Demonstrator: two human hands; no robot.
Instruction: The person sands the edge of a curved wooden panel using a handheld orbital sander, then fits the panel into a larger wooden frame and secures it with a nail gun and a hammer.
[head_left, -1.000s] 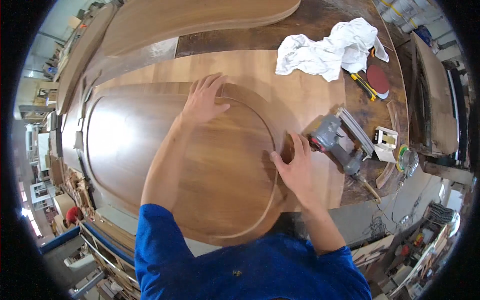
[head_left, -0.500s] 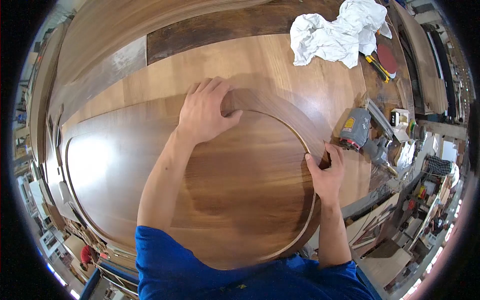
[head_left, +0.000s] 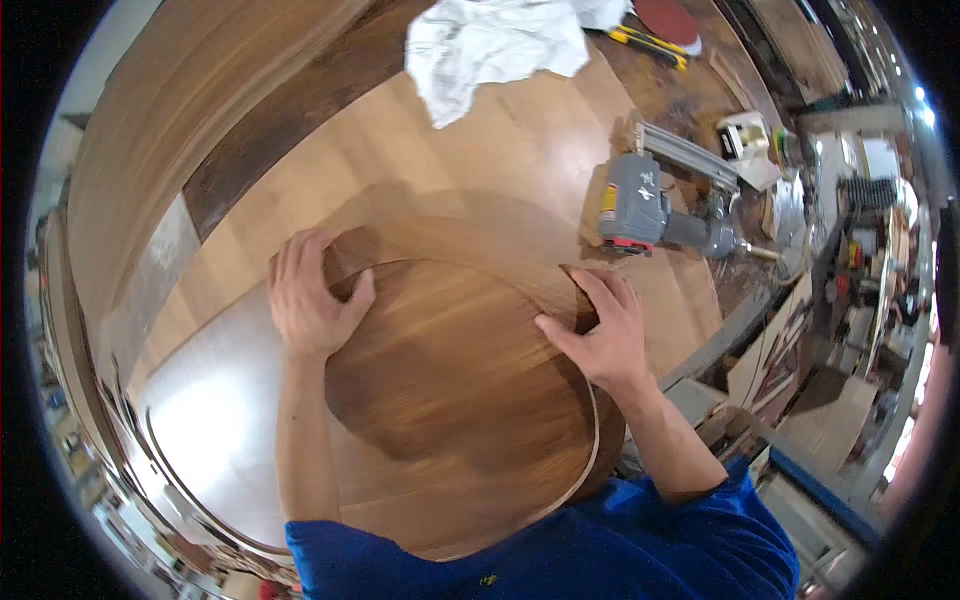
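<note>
A curved brown wooden piece (head_left: 452,238) spans the gap between my hands at the far rounded end of a large wooden panel (head_left: 450,370). My left hand (head_left: 308,305) is wrapped round its left end, thumb on the near side and fingers on the far side. The right end sits between the thumb and fingers of my right hand (head_left: 605,335). A thin pale edge strip follows the panel's rounded outline below my right hand. Whether the curved piece rests on the panel or is slightly raised, I cannot tell.
A grey nail gun (head_left: 637,205) lies beyond my right hand. Farther back are a crumpled white cloth (head_left: 490,55), a yellow-and-black utility knife (head_left: 648,46) and a dark red sanding disc (head_left: 668,20). A small white box (head_left: 745,138) stands at the right.
The view has turned and shifted, so the nail gun and cloth appear farther left. Both hands keep hold of the curved piece, which now covers edge strip that showed beside it before.
</note>
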